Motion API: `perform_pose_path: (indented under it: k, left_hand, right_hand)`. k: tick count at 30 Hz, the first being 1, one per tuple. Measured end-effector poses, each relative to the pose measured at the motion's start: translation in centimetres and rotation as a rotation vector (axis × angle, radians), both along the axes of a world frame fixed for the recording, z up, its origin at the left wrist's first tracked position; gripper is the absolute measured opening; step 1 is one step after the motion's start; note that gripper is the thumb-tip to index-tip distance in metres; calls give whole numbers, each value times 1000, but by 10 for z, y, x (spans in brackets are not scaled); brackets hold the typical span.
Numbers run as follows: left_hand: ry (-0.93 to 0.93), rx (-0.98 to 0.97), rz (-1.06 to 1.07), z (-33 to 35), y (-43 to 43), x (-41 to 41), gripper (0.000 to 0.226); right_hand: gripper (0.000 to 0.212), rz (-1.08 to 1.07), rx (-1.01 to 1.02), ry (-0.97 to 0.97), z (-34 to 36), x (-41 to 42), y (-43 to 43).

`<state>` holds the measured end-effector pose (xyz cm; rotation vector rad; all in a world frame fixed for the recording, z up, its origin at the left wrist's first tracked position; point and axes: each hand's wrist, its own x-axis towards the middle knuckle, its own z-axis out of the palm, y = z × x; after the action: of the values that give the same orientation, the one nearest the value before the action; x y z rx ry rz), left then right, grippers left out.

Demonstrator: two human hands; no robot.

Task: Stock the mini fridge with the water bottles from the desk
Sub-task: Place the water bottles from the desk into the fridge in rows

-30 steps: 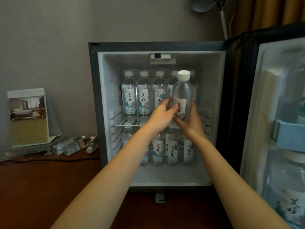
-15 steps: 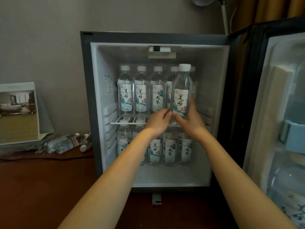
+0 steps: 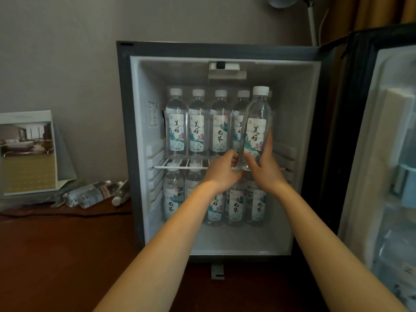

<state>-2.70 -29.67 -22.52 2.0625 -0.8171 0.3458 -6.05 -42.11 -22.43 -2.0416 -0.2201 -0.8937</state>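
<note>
Right hand [image 3: 263, 167]: fingers and thumb wrapped round the lower half of one water bottle [image 3: 255, 131], firm grip, one finger up along the label's right edge. Bottle upright, white cap on, clear, label facing outward. Base just above the wire shelf [image 3: 180, 164], at its right-hand front; contact with the shelf hidden behind the hands.

Left hand [image 3: 222, 174]: just beside the right hand, on its left, fingers curled in against the bottle's lower left side. Contact evident; true clasp or mere bracing not determinable.

Beyond the hands, inside the mini fridge [image 3: 292, 109]: upper row of bottles [image 3: 198, 129] standing on the shelf, caps on, the held bottle in front of the rightmost ones. Below both wrists: lower row of bottles [image 3: 235, 203] upright on the fridge floor, partly covered by the left forearm.

Right of the right forearm: fridge door [image 3: 394, 154] swung wide open, door-shelf contents blurred.

Well left of the left arm, outside the cabinet: loose bottles [image 3: 90, 194] lying on their sides on the dark wooden desk [image 3: 56, 255], close against the fridge's outer wall. Further left again: printed card [image 3: 27, 154] standing against the wall, room photograph on its face. Up and right of the hands, behind the cabinet: white lamp pole [image 3: 313, 23], ochre curtain [image 3: 371, 12].
</note>
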Motion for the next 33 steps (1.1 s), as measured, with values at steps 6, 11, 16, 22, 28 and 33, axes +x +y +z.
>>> perform_pose_path:
  k: [6, 11, 16, 22, 28, 33]
  left_hand:
    - [-97, 72, 74, -5, -5, 1, 53]
    - [-194, 225, 169, -6, -13, 1, 56]
    - [-228, 288, 247, -10, -20, 1, 65]
    - [-236, 339, 315, -11, -26, 6, 68]
    - [-221, 344, 309, -12, -26, 4, 71]
    - [-231, 380, 271, -14, -21, -2, 70]
  right_hand:
    - [61, -84, -9, -24, -4, 3, -10]
    - [72, -191, -84, -14, -13, 6, -11]
    - [80, -236, -65, -13, -13, 9, -11]
    - [80, -253, -94, 74, -5, 13, -16]
    - [76, -156, -87, 151, 4, 8, -18]
    - [68, -228, -153, 210, -4, 2, -15]
